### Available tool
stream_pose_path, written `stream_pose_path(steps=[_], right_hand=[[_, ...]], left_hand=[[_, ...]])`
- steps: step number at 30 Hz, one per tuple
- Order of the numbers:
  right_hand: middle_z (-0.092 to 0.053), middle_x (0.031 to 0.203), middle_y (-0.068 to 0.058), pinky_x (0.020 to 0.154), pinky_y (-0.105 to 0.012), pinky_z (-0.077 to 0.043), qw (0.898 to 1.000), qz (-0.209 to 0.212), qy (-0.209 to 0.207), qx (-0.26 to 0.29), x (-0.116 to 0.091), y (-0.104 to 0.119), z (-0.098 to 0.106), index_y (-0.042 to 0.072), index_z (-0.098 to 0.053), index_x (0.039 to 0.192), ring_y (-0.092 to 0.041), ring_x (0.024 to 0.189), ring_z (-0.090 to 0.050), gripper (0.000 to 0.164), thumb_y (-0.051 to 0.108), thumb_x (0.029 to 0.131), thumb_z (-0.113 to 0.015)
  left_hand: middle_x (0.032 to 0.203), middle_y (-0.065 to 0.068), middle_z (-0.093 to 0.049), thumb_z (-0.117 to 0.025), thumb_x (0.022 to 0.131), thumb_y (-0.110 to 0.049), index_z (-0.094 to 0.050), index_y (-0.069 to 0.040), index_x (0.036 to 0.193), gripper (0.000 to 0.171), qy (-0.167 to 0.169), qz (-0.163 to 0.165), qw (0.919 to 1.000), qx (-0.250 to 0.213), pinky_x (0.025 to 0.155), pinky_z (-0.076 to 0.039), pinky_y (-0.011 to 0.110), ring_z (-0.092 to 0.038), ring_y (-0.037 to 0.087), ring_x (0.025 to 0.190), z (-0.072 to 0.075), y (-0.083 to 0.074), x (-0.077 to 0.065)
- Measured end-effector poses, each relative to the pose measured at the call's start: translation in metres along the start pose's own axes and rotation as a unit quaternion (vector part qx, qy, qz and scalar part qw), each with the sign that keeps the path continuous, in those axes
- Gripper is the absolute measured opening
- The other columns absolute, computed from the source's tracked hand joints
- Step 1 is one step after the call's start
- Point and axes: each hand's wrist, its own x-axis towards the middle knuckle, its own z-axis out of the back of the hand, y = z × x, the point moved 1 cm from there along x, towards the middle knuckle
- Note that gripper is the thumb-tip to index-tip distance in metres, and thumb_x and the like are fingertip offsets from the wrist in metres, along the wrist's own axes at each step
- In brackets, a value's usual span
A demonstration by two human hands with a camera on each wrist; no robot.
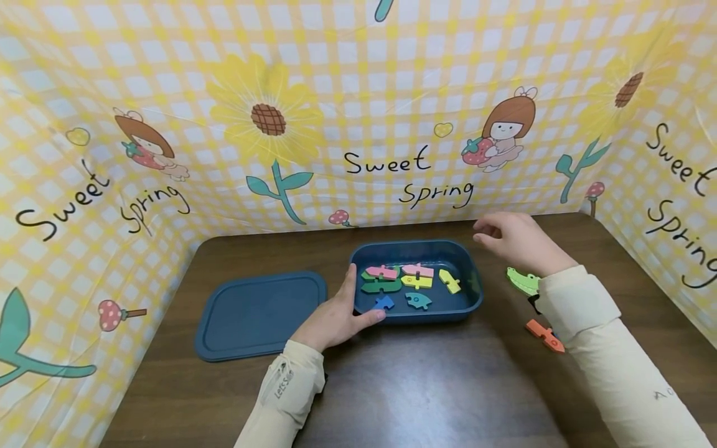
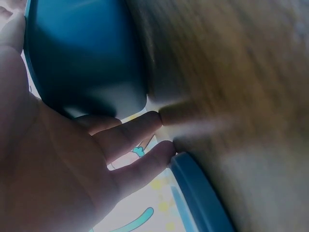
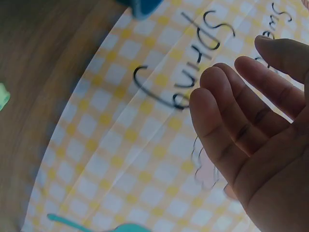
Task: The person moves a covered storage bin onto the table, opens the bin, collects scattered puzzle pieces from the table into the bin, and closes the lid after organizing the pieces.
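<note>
Hands (image 1: 335, 316) (image 1: 512, 239) apart, light-green piece (image 1: 522, 282) partly under sleeve (image 1: 580, 305)

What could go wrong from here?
Right sleeve overlaps the light green piece and orange piece in the head view; lowering that arm might knock them.
Left hand, against the box, has fingertips close to the lid; shifting could nudge it.
Bumping the box could jostle the loose pieces inside.

Box (image 1: 437, 317) plastic, smooth, softly glossy. Lid (image 1: 260, 317) plastic, more matt. Table (image 1: 437, 386) wood-grained, smooth, satiny sheen. Backdrop (image 1: 358, 93) thin cloth, lightly creased. Sleeves (image 1: 582, 305) matt cloth, wrinkled. Pieces (image 1: 417, 282) smooth, matt.
</note>
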Motion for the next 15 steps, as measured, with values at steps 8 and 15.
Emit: stream_pose_path(steps=[8,15], right_hand=[[-0.070,0.098,-0.006,0.077,-0.047,-0.051,1.000,-0.023,-0.009,-0.018,-0.027,-0.025,0.012,0.005,-0.071,0.116,-0.023,0.087,-0.064,0.022,0.021,0.101,-0.064],[-0.070,0.096,-0.004,0.075,-0.046,-0.051,0.999,-0.020,-0.017,-0.037,-0.046,-0.043,0.019,0.003,-0.071,0.116,-0.023,0.086,-0.064,0.023,0.019,0.101,-0.064]], left_hand=[[0.168,0.005,-0.009,-0.059,0.089,-0.072,0.018,-0.030,0.160,0.113,0.004,-0.001,1.0000,-0.009,0.074,-0.052,0.040,-0.066,0.014,0.074,-0.001,0.000,0.001],[0.168,0.006,-0.010,-0.059,0.089,-0.071,0.018,-0.029,0.160,0.113,0.002,-0.005,1.0000,-0.006,0.076,-0.052,0.042,-0.066,0.014,0.074,-0.002,0.001,0.001]])
